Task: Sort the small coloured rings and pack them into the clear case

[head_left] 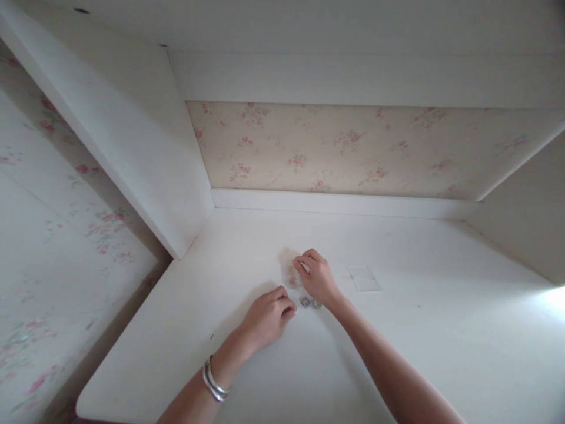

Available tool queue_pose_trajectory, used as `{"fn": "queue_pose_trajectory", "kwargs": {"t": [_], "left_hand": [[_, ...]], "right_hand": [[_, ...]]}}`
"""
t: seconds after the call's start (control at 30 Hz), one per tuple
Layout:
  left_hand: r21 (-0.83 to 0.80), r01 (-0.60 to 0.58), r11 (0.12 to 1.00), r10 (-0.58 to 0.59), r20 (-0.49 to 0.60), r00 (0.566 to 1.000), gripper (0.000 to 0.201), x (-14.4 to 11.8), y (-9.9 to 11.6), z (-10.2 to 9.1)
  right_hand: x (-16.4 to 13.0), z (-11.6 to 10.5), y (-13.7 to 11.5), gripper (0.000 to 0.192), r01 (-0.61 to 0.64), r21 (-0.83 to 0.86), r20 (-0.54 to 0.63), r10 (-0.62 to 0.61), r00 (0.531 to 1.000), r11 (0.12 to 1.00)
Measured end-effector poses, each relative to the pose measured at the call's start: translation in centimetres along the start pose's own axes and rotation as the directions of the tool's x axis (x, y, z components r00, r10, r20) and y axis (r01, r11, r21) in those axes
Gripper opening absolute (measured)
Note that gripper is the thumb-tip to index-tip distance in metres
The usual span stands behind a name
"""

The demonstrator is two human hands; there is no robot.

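Both hands worked close together near the middle of the white desk (185, 330), well back from its front edge. Farthest left, a pair of silver bangles (214, 384) circled the left wrist. The left hand (267, 318) rested knuckles up on the desk, fingers curled inward into a loose fist, their tips pressed toward the surface beside the small pieces; whether anything was pinched under them could not be told.

Just right of those fingertips lay a small round purple-grey glassy bead (305, 301), and touching or nearly touching it on the right a small round pale green bead (316, 304). Behind them, toward the back edge, sat a small clear plastic container (293, 277) with a pinkish round piece showing inside; its exact shape was too blurred to make out.

The right hand (318, 277) hovered over that container, wrist low on the desk, thumb and forefinger brought together in a pinch at the container's upper right rim. What the fingertips gripped was hidden.

Farther right, well apart from the hands, a flat clear square lid (364, 278) lay on the desk. Behind everything a cream wallpaper with pink flowers (353, 147) filled the back of the alcove, and white side panels (145, 153) closed it in.
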State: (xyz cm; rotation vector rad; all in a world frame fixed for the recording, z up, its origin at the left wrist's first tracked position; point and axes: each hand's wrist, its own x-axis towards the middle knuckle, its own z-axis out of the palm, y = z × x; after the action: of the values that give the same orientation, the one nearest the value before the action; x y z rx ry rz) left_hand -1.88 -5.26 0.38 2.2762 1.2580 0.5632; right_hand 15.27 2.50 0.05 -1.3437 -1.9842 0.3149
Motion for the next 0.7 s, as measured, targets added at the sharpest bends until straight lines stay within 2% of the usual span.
{"fn": "queue_pose_trajectory", "kwargs": {"t": [0.1,0.2,0.4,0.57,0.7], "left_hand": [[0.028,-0.006,1.0,0.006,0.004,1.0,0.02,0.0,-0.1,0.2],[0.038,0.0,0.999,0.0,0.003,1.0,0.019,0.0,-0.2,0.3],[-0.076,0.037,0.996,-0.038,-0.001,0.999,0.015,0.1,-0.1,0.2],[-0.295,0.046,0.955,-0.066,-0.059,0.996,0.019,0.6,0.0,-0.2],[-0.286,0.073,0.955,-0.128,-0.177,0.976,0.025,1.8,-0.3,-0.5]], "right_hand": [[0.4,0.3,0.4,0.02,-0.032,-0.047,0.053,0.034,0.998,0.998],[0.1,-0.2,1.0,0.022,-0.073,-0.006,0.035,0.073,0.997,0.997],[-3.0,-2.6,1.3,0.024,-0.109,0.097,-0.001,0.109,0.994,0.989],[-6.6,-3.6,0.7,0.017,-0.045,0.031,0.063,0.043,0.997,0.999],[-7.9,-4.0,0.2,0.014,0.047,-0.021,0.134,-0.044,0.99,0.999]]}}
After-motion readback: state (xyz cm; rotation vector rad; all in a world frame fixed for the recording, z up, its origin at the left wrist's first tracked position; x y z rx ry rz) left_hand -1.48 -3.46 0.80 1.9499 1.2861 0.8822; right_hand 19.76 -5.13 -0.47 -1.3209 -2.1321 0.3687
